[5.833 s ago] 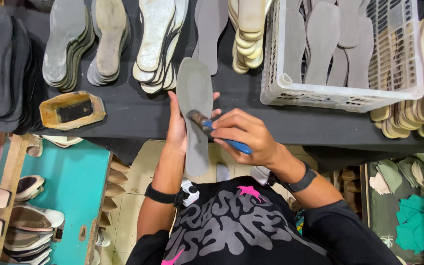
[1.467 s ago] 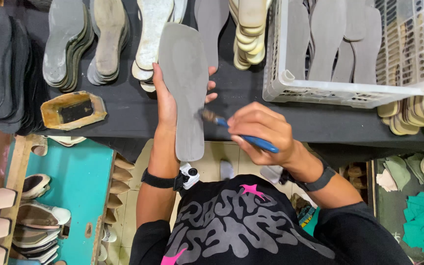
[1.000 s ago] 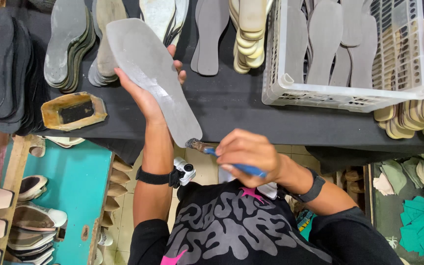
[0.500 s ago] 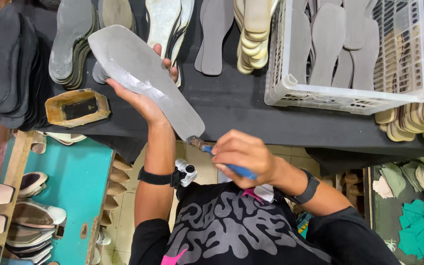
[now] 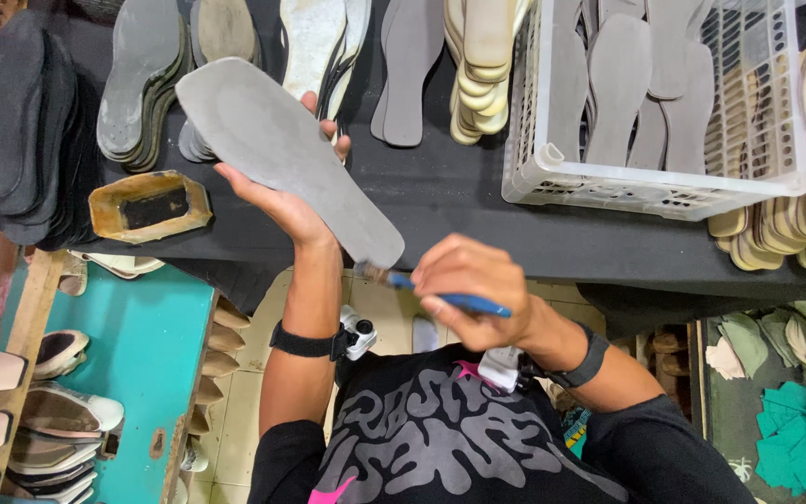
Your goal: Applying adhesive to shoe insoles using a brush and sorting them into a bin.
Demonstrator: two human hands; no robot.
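My left hand (image 5: 284,194) holds a long grey insole (image 5: 277,149) from beneath, tilted so its toe points up-left over the black table. My right hand (image 5: 470,291) grips a blue-handled brush (image 5: 436,289) whose bristle end sits just below the insole's heel end. Both wrists wear black bands.
A yellowish glue tray (image 5: 148,203) lies left of my left hand. Rows of stacked insoles (image 5: 142,84) line the black table (image 5: 459,201). A white plastic basket (image 5: 664,177) with grey insoles stands at right. A teal rack (image 5: 132,373) with shoe parts is at lower left.
My left hand has swung the insole from upright in front of me to tilted leftward over the table. My right hand with the brush has lowered slightly to the insole's heel.
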